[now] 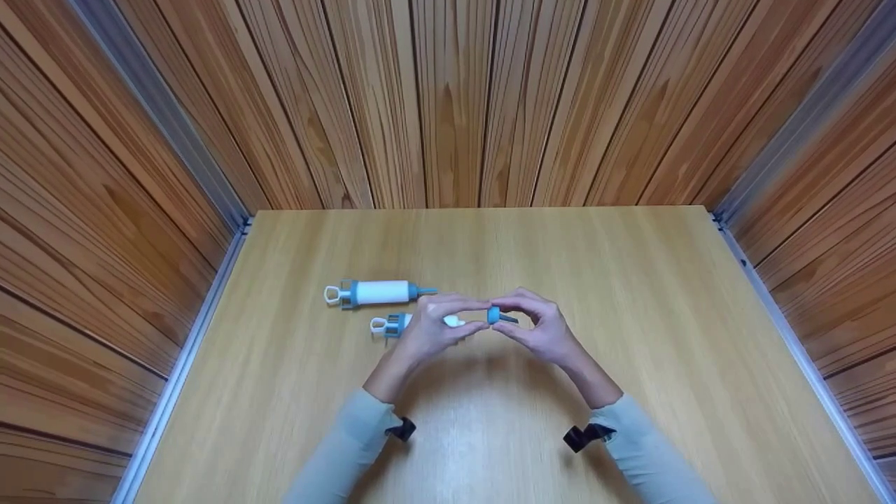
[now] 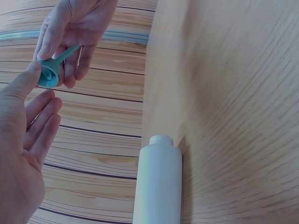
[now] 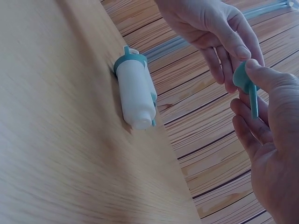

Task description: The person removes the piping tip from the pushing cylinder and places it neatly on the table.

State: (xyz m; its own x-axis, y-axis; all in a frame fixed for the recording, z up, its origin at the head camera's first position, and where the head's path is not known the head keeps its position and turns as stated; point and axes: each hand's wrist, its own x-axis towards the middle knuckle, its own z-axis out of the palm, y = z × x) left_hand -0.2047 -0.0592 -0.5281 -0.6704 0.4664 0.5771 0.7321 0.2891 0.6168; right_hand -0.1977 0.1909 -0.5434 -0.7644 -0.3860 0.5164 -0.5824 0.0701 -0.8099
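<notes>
Between the two hands, a blue-green nozzle cap (image 1: 494,315) with a thin spout is held up over the table. My left hand (image 1: 435,327) pinches its wide open end between thumb and fingertips, the other fingers spread loosely. From the opposite side my right hand (image 1: 542,325) pinches the same cap, its spout pointing toward that palm. A white syringe (image 2: 159,186) with a bare neck lies beneath my left hand, which partly covers it in the head view. Farther back, a second syringe (image 1: 381,292) has a blue nozzle on its tip.
Both syringes lie on the wooden table (image 1: 630,280) with their white loop handles to the left. Wood-plank walls (image 1: 448,105) and metal rails (image 1: 185,350) enclose the table. A black strap device (image 1: 402,428) sits at the left cuff, another (image 1: 579,438) at the right.
</notes>
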